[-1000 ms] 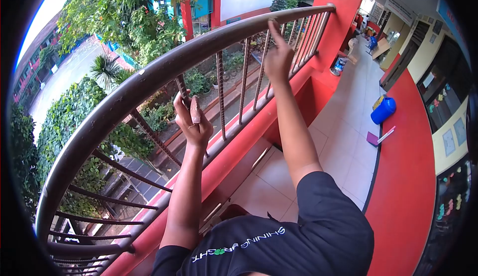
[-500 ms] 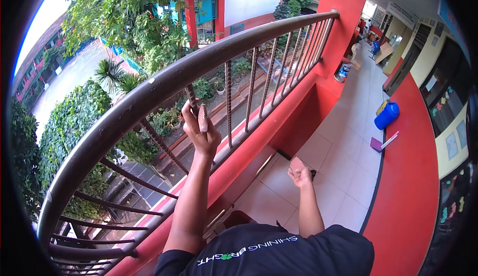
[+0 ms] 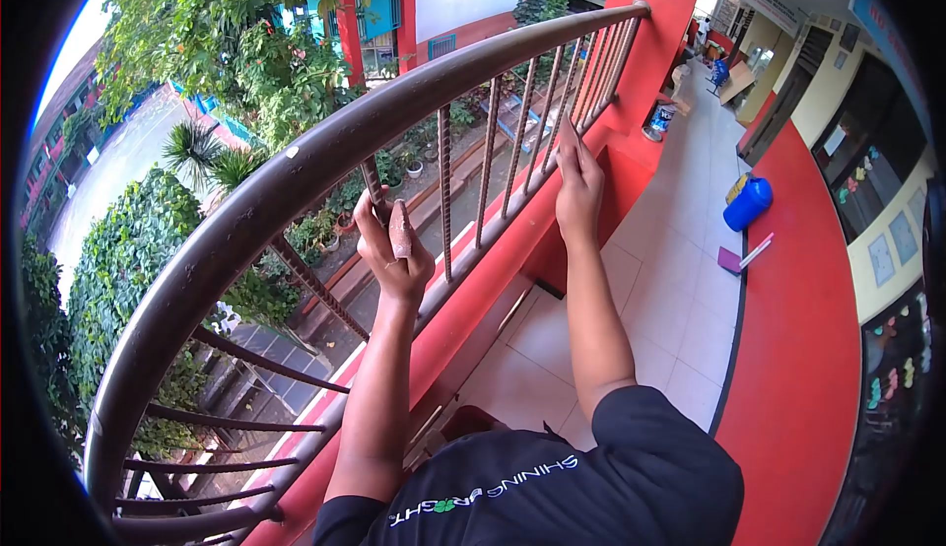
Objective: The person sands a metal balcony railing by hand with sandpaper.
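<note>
The left hand (image 3: 392, 250) was closed around a twisted steel baluster (image 3: 372, 183) just under the brown handrail (image 3: 296, 167), with a small reddish-brown pad, perhaps a scrap of sandpaper (image 3: 400, 230), pinned between thumb and fingers. The right hand (image 3: 577, 183) rested flat, fingers together and pointing up, against another baluster (image 3: 566, 112) farther along the balcony railing; whether it gripped the bar could not be told. The bars looked stiff, fixed and ridged, likely rough rather than slippery, best grasped mid-length. The pad seemed light and pliable, easily pinched. Beyond, a blue jerrycan (image 3: 747, 201) stood on the tiled corridor floor (image 3: 680, 280).
</note>
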Demonstrator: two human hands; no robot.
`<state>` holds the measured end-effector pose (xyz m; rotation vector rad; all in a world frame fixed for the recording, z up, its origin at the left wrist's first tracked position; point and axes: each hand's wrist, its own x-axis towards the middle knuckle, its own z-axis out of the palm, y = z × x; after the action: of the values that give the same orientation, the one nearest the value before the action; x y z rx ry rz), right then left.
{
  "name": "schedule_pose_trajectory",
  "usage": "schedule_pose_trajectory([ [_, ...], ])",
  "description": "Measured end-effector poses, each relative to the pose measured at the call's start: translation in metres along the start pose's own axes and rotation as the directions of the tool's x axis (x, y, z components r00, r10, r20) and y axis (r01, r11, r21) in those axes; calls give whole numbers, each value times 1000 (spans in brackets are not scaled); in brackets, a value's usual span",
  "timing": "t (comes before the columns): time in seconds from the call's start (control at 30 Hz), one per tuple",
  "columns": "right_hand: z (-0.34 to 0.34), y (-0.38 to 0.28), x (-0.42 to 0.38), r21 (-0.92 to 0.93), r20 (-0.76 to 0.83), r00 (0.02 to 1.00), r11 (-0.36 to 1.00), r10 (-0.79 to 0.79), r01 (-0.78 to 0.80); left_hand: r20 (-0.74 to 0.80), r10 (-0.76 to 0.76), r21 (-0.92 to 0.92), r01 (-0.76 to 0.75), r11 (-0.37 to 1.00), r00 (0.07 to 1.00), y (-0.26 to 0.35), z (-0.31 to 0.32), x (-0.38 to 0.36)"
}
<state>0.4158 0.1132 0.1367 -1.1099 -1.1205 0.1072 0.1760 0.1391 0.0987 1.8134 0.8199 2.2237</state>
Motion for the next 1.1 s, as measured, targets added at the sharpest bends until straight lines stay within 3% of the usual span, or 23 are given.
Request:
schedule_pose_trajectory([
  [0.03, 18, -13, 24, 24, 5, 990, 990, -140, 140, 4, -1, -5, 1, 1000, 1000, 0, -1, 0],
  [0.1, 45, -37, 69, 30, -10, 966, 966, -257, 257, 6, 70, 38, -70, 997, 998, 0, -2, 1],
  [0.17, 67, -38, 105, -49, 51, 901, 900, -431, 433, 18, 34, 19, -34, 999, 999, 5, -2, 2],
  [0.23, 85, -71, 81, -110, 200, 779, 776, -594, 621, 31, 3, 1, -3, 1000, 999, 7, -3, 3],
  [0.3, 86, -97, 40, -39, 303, 688, 713, -659, 700, 35, 12, 12, -13, 1000, 999, 7, -3, 2],
  [0.33, 85, -96, 38, -43, 307, 673, 697, -673, 716, 35, 124, 87, -127, 988, 992, 4, -4, 3],
  [0.37, 81, -85, 51, -42, 312, 672, 697, -672, 716, 32, 120, 87, -122, 989, 992, 4, -3, 2],
  [0.43, 67, -48, 96, -174, 126, 864, 846, -488, 504, 49, -53, 12, 53, 999, 997, 6, -5, 0],
  [0.5, 66, -20, 113, -152, -5, 884, 874, -468, 462, 50, -10, 37, 8, 999, 999, 4, -5, -3],
  [0.53, 67, -39, 98, -254, 75, 834, 798, -547, 546, 49, 46, 62, -49, 997, 998, 1, -4, 0],
  [0.63, 75, -87, 35, -65, 328, 613, 630, -719, 774, 25, 15, 17, -15, 1000, 1000, 0, -3, -1],
  [0.7, 76, -68, 54, -83, 265, 625, 628, -734, 773, 35, 37, 12, -37, 999, 999, 1, -2, -2],
  [0.8, 65, -37, 111, -297, -24, 862, 827, -506, 478, 41, 18, 25, -19, 1000, 999, -1, -3, -1],
  [0.83, 68, -35, 114, -273, -47, 867, 841, -497, 467, 44, 10, 31, -11, 999, 999, 0, -5, -3],
  [0.9, 78, -56, 84, -230, 119, 760, 726, -639, 648, 11, 50, 19, -50, 999, 999, -1, -1, 0],
  [0.97, 86, -104, 24, 17, 291, 641, 673, -711, 739, 20, 37, 22, -38, 999, 999, -4, 0, -1],
  [1.03, 84, -111, 14, -4, 351, 599, 638, -720, 770, 0, 116, 17, -116, 993, 993, -7, 1, 0],
  [1.1, 80, -75, 63, -172, 176, 763, 744, -622, 646, 14, 68, 0, -68, 998, 998, -5, -1, -2],
])
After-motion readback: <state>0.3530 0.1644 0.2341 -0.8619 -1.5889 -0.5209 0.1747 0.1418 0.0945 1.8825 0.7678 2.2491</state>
